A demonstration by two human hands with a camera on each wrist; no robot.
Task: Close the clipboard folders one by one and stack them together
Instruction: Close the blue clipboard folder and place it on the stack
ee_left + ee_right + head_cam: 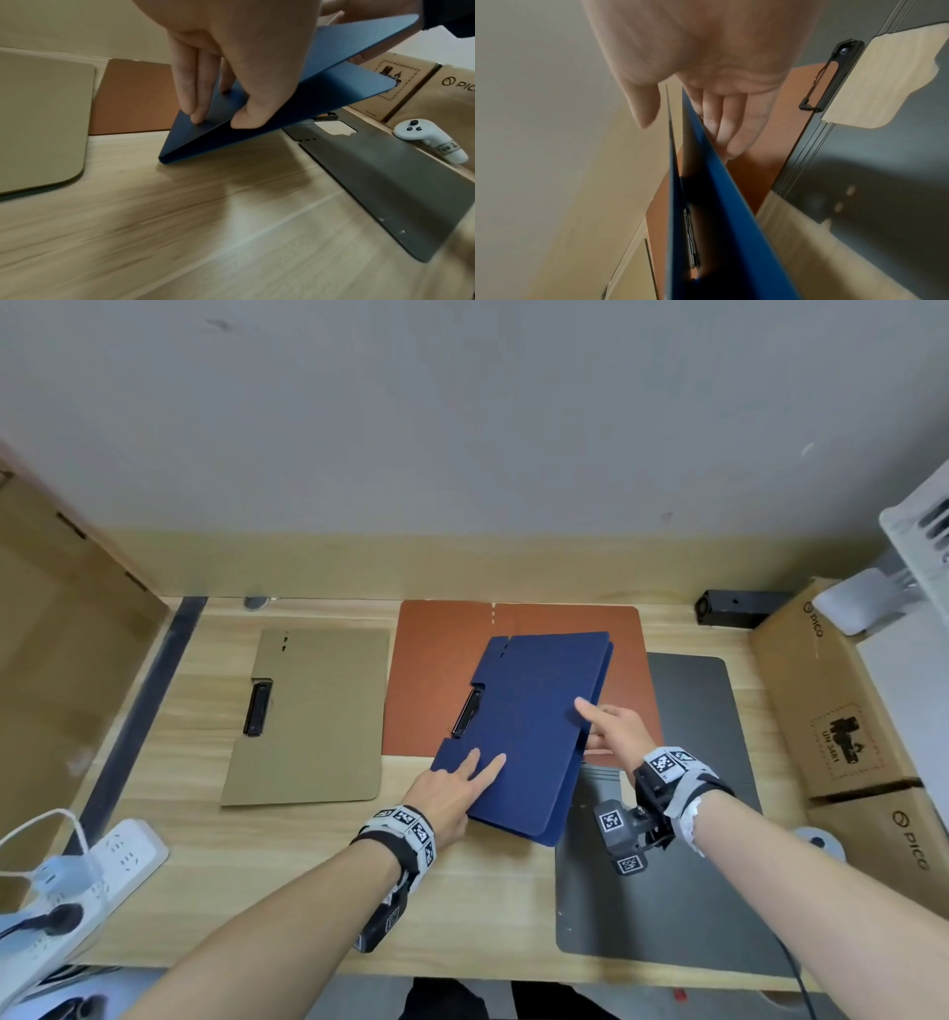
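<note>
A blue clipboard folder point(529, 726) hangs tilted above the wooden table, its two covers almost together with a narrow gap left point(706, 223). My left hand point(482, 762) pinches its near left corner, fingers point(195, 113) on the top cover and thumb under it. My right hand point(601, 721) pinches the right edge, thumb on top and fingers beneath. A brown folder point(436, 670) lies flat under the blue one. A tan folder point(318, 711) lies closed to the left. A dark grey folder point(693, 814) lies open on the right, its black clip point(834, 77) showing.
Brown PICO cardboard boxes point(832, 701) line the right side, with a white controller point(424, 136) in front of them. A white power strip point(77, 880) sits at the near left edge. A small black box point(729, 608) stands at the back right, against the wall.
</note>
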